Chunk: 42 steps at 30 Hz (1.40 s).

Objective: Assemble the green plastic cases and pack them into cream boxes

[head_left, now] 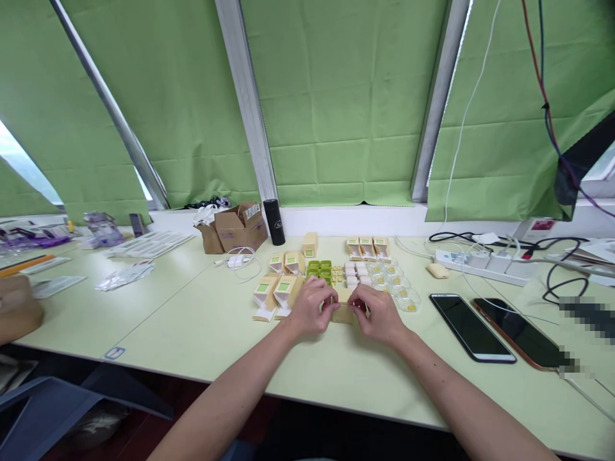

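Note:
Both my hands meet over a small beige box [343, 312] on the pale green table [202, 333]. My left hand [312, 307] grips the box's left side with curled fingers. My right hand [379, 314] pinches its right side. Just behind the hands lie several small green trays [319, 267], pale pink blocks [355, 273] and clear plastic lids [401, 288]. Opened beige cartons with green labels [273, 294] stand to the left of my left hand, and more cartons [368, 248] stand further back.
Two phones [473, 326] [519, 333] lie flat to the right. A white power strip [480, 264] with tangled cables sits behind them. A black cylinder [274, 221] and a brown cardboard box [240, 225] stand near the window ledge. A blue chair [52, 410] is below left.

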Each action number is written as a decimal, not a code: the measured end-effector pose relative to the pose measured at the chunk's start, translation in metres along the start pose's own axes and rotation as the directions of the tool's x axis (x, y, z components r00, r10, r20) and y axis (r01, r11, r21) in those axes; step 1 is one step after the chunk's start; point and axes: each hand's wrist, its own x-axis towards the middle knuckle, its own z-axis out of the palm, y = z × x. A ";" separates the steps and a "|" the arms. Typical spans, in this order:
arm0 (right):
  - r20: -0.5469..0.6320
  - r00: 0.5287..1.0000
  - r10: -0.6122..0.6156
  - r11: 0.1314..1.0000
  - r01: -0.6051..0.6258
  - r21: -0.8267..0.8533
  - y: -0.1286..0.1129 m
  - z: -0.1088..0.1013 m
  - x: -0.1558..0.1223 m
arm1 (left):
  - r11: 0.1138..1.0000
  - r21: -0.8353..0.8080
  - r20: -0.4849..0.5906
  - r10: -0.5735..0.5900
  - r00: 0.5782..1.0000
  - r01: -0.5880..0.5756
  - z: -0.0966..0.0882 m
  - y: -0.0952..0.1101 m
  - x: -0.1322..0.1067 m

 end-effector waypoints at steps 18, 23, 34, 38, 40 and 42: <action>0.019 1.000 -0.016 1.000 0.016 0.009 -0.001 -0.001 0.001 | 1.000 -0.026 -0.004 0.003 1.000 -0.003 -0.001 -0.001 -0.001; 0.043 0.999 -0.011 1.000 0.012 -0.023 0.000 -0.002 0.002 | 1.000 -0.001 -0.012 -0.021 1.000 0.021 0.001 -0.002 -0.001; 0.054 0.994 0.093 0.992 -0.087 -0.096 0.005 -0.006 0.002 | 0.947 0.237 -0.066 -0.206 0.976 0.216 0.008 -0.016 0.004; -0.012 0.979 0.202 0.957 -0.199 -0.211 0.010 -0.008 0.004 | 0.948 0.238 -0.078 -0.197 0.977 0.211 0.005 -0.012 0.003; -0.012 0.982 0.188 0.964 -0.187 -0.187 0.009 -0.009 0.004 | 0.945 0.237 -0.085 -0.212 0.974 0.226 0.004 -0.011 0.004; 0.031 0.993 0.118 0.986 -0.114 -0.120 0.005 -0.011 0.003 | 0.942 0.231 -0.089 -0.230 0.969 0.245 0.004 -0.011 0.004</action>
